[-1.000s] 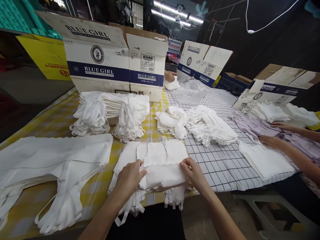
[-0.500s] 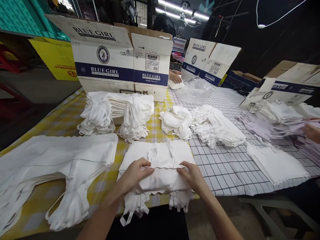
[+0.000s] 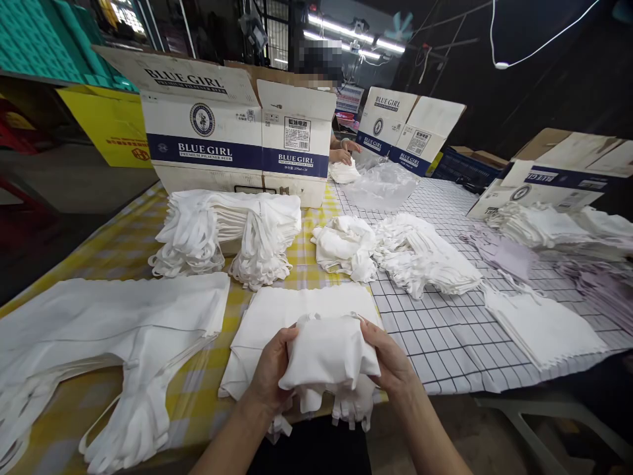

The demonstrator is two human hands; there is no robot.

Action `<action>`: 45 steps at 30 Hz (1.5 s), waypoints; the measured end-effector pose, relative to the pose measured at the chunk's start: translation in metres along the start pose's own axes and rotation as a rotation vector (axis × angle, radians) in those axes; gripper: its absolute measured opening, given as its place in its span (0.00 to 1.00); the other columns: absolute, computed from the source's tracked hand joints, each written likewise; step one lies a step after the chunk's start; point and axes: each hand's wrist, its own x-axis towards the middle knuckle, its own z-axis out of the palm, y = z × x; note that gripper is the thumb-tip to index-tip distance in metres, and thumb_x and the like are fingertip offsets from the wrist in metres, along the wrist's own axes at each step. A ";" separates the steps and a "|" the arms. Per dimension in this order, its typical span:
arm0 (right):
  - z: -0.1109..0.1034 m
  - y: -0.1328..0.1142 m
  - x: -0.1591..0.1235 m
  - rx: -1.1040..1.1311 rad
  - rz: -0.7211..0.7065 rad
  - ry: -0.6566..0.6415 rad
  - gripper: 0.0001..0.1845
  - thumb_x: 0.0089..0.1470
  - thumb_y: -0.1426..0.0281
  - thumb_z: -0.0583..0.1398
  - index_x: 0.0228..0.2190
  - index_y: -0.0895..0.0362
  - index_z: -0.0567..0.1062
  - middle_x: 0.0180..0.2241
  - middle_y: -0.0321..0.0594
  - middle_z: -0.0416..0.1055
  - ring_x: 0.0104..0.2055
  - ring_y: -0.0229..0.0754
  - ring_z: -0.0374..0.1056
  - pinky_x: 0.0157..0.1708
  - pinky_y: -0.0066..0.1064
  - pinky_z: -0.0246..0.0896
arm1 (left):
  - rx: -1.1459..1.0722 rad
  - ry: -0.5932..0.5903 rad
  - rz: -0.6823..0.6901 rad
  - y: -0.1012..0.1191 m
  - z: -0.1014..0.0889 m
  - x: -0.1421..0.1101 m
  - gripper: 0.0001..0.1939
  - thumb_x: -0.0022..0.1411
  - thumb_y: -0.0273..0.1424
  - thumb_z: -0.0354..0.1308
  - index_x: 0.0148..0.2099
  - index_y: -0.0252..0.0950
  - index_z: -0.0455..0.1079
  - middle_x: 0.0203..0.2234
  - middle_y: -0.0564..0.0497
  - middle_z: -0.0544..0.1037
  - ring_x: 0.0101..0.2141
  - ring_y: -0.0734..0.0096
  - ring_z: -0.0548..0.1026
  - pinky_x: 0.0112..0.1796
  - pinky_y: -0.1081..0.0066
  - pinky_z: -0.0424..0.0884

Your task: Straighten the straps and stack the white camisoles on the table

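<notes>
Between my two hands is a white strappy top [image 3: 326, 353], bunched into a folded bundle. My left hand [image 3: 273, 369] wraps its left side, thumb on top. On the other side my right hand [image 3: 390, 356] grips its edge, thumb upward and fingers underneath. Beneath the bundle lies a stack of flat white tops [image 3: 262, 313], its straps hanging over the table's front edge. A larger pile of white tops [image 3: 148, 307] spreads to the left. Behind, a neat stack of white tops [image 3: 232, 221] has its straps drooping forward.
An open beer carton [image 3: 237, 125] stands at the back, with another carton [image 3: 390, 125] and clear plastic bag [image 3: 383, 185] to its right. A crumpled white garment [image 3: 343, 244] and a white pile [image 3: 425, 254] lie mid-table. Across the table, a co-worker's hands [image 3: 343, 152] handle white cloth.
My hands have lifted the top layer from the stack and gathered it into a bundle, drawing it slightly towards me. A hand at the far right has left the view.
</notes>
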 end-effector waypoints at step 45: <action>0.015 -0.029 0.048 -0.088 -0.282 0.226 0.21 0.43 0.69 0.67 0.42 0.60 0.72 0.34 0.42 0.75 0.33 0.41 0.69 0.33 0.29 0.63 | 0.751 0.211 0.155 0.065 0.022 0.024 0.28 0.52 0.44 0.60 0.54 0.40 0.65 0.55 0.41 0.65 0.41 0.57 0.75 0.41 0.61 0.70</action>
